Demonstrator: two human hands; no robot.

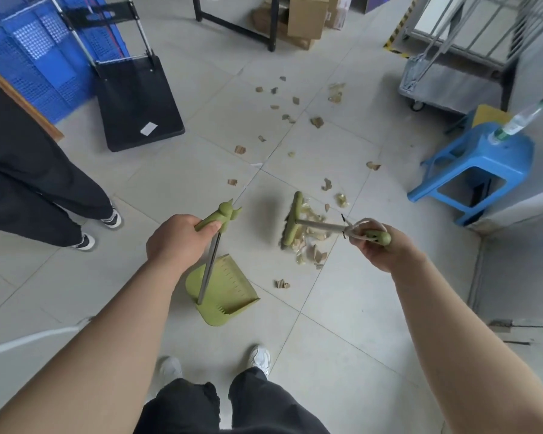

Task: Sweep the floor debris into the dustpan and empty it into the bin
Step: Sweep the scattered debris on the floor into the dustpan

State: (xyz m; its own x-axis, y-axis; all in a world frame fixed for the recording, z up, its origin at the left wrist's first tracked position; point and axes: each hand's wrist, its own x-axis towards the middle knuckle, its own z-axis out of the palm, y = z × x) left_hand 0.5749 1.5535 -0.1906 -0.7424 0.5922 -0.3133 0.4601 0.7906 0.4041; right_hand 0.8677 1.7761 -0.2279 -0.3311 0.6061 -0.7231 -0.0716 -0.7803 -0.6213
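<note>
My left hand [176, 239] grips the green handle of a long-handled green dustpan [224, 292], which stands on the tiled floor in front of my feet. My right hand [376, 245] grips the green handle of a broom, whose green head [292, 220] rests on the floor right of the dustpan's mouth. A pile of tan debris [311, 242] lies against the broom head. More tan scraps [317, 122] are scattered over the tiles farther away, and one piece [282, 284] lies near the dustpan. No bin is in view.
Another person's legs in black trousers [35, 189] stand at the left. A black hand trolley [135, 101] lies at the back left before blue crates. A blue plastic stool [480, 164] with a bottle stands at the right. Cardboard boxes [304, 17] and a metal cart [445, 79] are behind.
</note>
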